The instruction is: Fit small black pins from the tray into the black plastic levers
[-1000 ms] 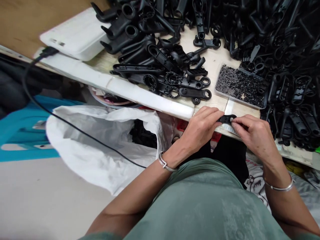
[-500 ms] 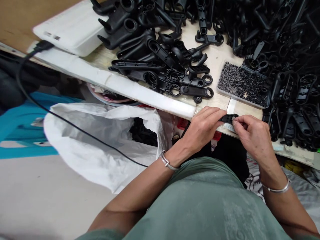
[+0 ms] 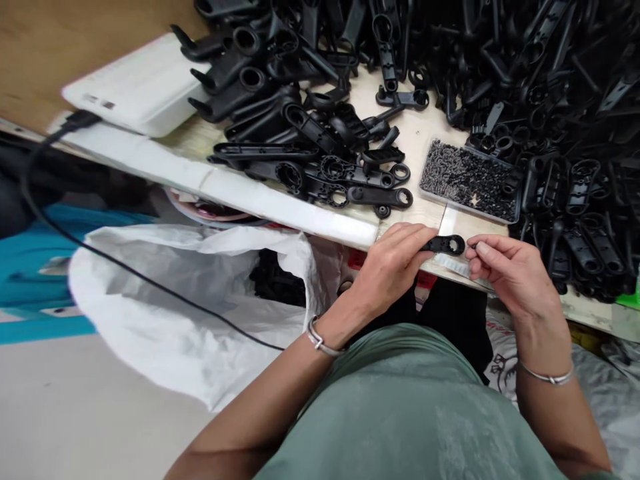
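Observation:
My left hand (image 3: 395, 263) is closed on a small black plastic arm (image 3: 447, 245) with a ring end, held at the table's front edge. My right hand (image 3: 505, 270) sits just right of the ring end, fingers pinched together; what they hold is too small to name. A clear tray of small black parts (image 3: 470, 179) lies directly behind both hands. Both wrists wear thin metal bangles.
Heaps of black plastic arms (image 3: 320, 133) cover the wooden table (image 3: 430, 133); a denser pile (image 3: 560, 87) fills the right. A white box (image 3: 135, 90) sits at the left. Below the edge hang a white sack (image 3: 190, 300) with black parts and a black cable (image 3: 125, 267).
My right hand has drawn back slightly from the ring end of the arm, which now shows uncovered. My left hand keeps its grip. The view shifted a little.

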`<state>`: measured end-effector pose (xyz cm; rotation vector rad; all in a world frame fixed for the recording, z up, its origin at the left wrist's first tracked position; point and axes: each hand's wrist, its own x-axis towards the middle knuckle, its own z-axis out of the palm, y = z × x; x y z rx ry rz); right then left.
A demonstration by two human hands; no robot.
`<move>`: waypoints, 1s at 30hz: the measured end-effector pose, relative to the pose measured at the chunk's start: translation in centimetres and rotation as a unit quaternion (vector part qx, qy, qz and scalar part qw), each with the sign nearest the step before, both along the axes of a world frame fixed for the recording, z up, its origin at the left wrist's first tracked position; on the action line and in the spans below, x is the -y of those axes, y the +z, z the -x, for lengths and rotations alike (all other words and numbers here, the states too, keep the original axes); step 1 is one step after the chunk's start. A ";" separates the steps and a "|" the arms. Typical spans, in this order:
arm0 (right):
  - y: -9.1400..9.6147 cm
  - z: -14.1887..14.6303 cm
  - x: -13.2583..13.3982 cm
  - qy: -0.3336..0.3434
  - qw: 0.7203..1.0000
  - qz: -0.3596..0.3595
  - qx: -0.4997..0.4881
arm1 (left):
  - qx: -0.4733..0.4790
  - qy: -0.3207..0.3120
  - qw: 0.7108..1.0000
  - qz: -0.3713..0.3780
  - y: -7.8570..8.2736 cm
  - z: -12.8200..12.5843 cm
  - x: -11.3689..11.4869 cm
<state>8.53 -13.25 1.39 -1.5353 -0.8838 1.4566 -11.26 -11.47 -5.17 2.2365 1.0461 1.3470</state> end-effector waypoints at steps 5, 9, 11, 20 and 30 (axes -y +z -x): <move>-0.1 -0.4 0.1 -0.005 0.999 0.003 -0.050 | -0.013 -0.005 1.000 -0.011 0.2 0.2 0.2; -0.4 -0.5 0.1 -0.021 0.998 -0.011 -0.050 | -0.047 0.006 0.998 -0.029 0.7 0.3 0.4; -0.5 -0.6 0.0 -0.036 0.998 -0.030 -0.045 | -0.065 0.006 0.997 -0.044 1.5 0.4 0.0; -1.2 -0.6 0.3 -0.059 0.992 -0.111 0.012 | -0.259 0.052 0.963 -0.051 4.9 -1.7 -8.6; -2.0 -0.8 1.1 -0.013 0.987 -0.131 0.091 | -0.322 0.025 0.946 -0.012 3.3 -4.0 -13.4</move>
